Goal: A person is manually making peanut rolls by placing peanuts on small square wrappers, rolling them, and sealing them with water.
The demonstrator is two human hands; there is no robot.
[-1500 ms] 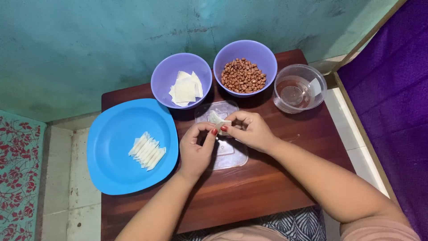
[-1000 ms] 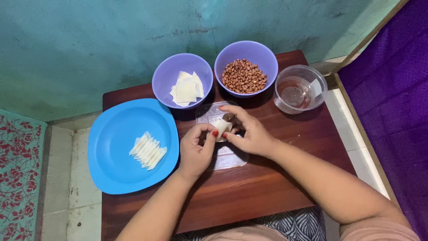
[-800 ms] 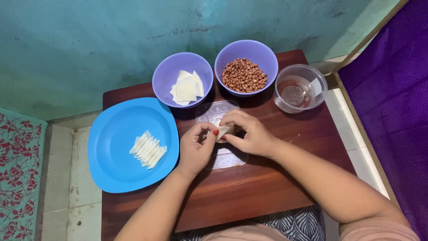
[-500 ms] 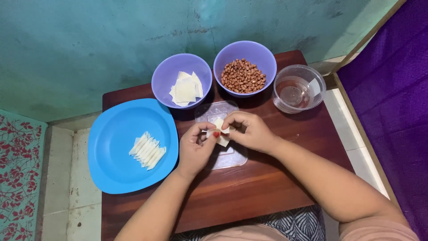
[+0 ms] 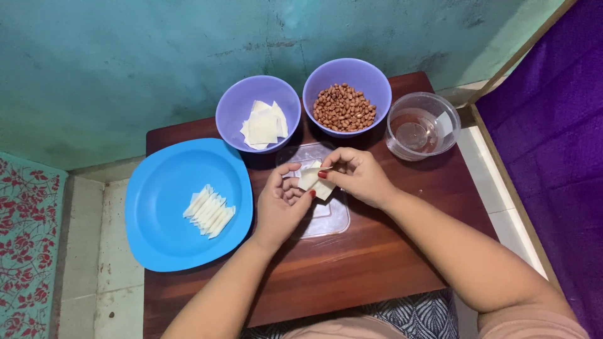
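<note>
My left hand (image 5: 281,204) and my right hand (image 5: 358,177) meet over a clear plastic lid (image 5: 326,220) on the small wooden table (image 5: 352,270). Both pinch a small pale dough wrapper (image 5: 312,182) between the fingertips, folding it. Behind the hands stands a purple bowl of square wrappers (image 5: 260,125) and a purple bowl of peanuts (image 5: 344,107). A blue plate (image 5: 163,220) on the left carries a row of several rolled wrappers (image 5: 209,211).
A clear bowl of water (image 5: 419,129) sits at the table's back right. A teal wall (image 5: 188,50) runs behind the table. A purple cloth (image 5: 559,138) lies to the right, a floral mat (image 5: 28,245) to the left on the tiled floor.
My right hand reached toward the peanut bowl and came back. Both hands now fold the wrapper between their fingertips above the lid.
</note>
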